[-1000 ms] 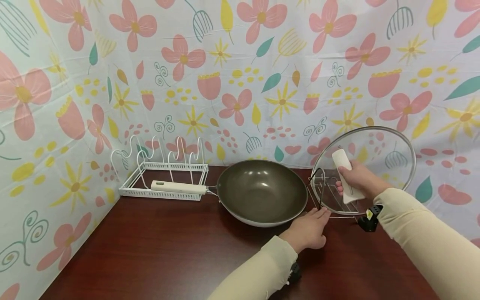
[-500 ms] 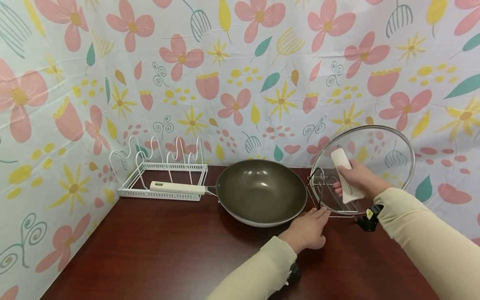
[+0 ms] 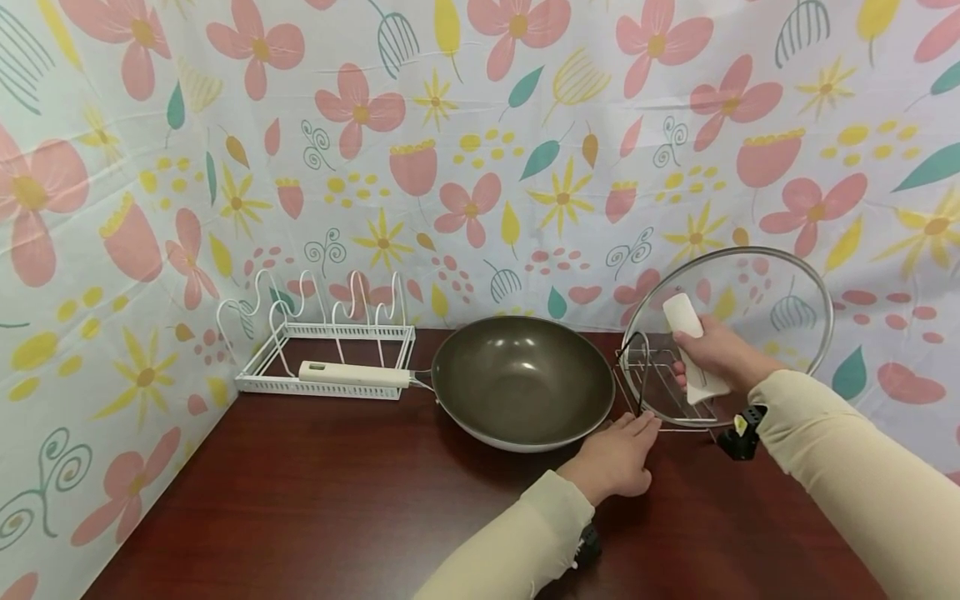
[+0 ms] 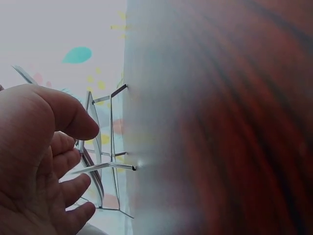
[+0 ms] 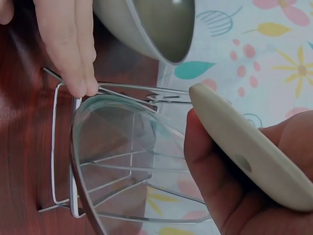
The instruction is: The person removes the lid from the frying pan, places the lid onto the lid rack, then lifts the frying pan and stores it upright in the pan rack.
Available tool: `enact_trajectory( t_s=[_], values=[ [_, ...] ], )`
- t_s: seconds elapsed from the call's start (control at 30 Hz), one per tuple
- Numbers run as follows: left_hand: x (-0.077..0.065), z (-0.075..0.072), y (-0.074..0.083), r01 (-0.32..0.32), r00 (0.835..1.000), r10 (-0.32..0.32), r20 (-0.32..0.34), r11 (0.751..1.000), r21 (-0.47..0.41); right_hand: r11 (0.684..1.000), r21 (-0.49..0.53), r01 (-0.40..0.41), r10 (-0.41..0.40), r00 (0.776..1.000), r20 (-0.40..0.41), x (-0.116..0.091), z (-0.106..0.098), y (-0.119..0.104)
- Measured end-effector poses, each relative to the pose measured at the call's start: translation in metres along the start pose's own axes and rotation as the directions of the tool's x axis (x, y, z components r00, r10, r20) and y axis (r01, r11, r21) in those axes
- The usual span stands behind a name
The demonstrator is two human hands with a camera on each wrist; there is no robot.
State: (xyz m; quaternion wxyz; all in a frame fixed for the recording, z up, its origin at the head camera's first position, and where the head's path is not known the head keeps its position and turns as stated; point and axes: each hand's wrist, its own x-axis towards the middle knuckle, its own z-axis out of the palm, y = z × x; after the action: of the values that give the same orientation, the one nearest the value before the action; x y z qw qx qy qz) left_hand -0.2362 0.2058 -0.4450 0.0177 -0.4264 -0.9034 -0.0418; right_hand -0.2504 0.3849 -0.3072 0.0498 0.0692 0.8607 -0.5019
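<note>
My right hand [image 3: 720, 357] grips the cream handle [image 5: 254, 147] of a round glass lid [image 3: 783, 312]. The lid stands tilted on edge in a silver wire rack [image 5: 54, 142], its lower rim among the wires. My left hand [image 3: 615, 458] lies at the rack's front corner; in the right wrist view its straight fingers [image 5: 68, 63] touch the front wire beside the lid rim. The left wrist view shows the left thumb [image 4: 78, 115] and fingertips close to the wires. Left of the rack a dark-coated wok [image 3: 525, 379] sits open side up.
A white rack [image 3: 322, 388] with wavy dividers stands at the back left, and the wok's cream handle [image 3: 352, 375] reaches across its front. Flowered cloth [image 3: 480, 150] hangs behind and to the left of the dark red-brown table [image 3: 337, 492].
The camera view has shifted slightly. Both hands, the lid, the wok and the racks keep their places.
</note>
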Motion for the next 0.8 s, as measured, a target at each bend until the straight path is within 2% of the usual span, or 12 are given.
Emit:
enact_trajectory(
  t_s=[0.27,0.53,0.8],
  values=[
    [0.001,-0.004,0.006,0.018,1.000,-0.020,0.021,0.995,0.101,1.000,-0.017,-0.018,0.019,0.999,0.035,0.002,-0.007,-0.001],
    [0.004,-0.004,0.006,0.029,0.999,-0.033,0.036,0.994,0.107,0.999,-0.034,-0.026,0.029,0.995,0.098,0.005,-0.016,-0.005],
    [0.004,-0.003,0.006,0.039,0.998,-0.045,0.053,0.994,0.104,0.997,-0.062,-0.040,0.051,0.981,0.187,0.006,-0.026,-0.008]
  ],
)
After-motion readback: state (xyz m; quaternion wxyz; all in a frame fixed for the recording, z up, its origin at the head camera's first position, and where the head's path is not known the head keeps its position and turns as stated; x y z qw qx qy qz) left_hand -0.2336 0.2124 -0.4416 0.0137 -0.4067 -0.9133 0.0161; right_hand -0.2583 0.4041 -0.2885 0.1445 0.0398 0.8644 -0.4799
